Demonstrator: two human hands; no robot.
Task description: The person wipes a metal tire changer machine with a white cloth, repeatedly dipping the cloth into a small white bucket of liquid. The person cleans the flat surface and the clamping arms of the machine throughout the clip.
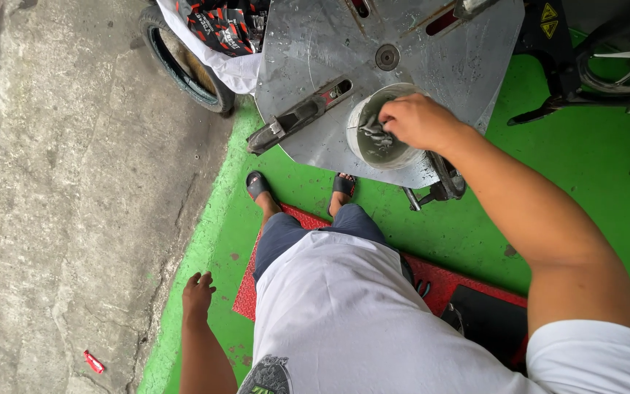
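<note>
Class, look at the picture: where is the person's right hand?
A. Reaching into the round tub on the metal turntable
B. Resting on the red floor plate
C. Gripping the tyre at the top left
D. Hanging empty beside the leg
A: the right hand dips into the round tub of grey paste standing on the metal turntable, while the left hand hangs empty.

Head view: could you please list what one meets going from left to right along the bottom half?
Red wrapper → left hand → red mat → white shirt → right arm.
</note>
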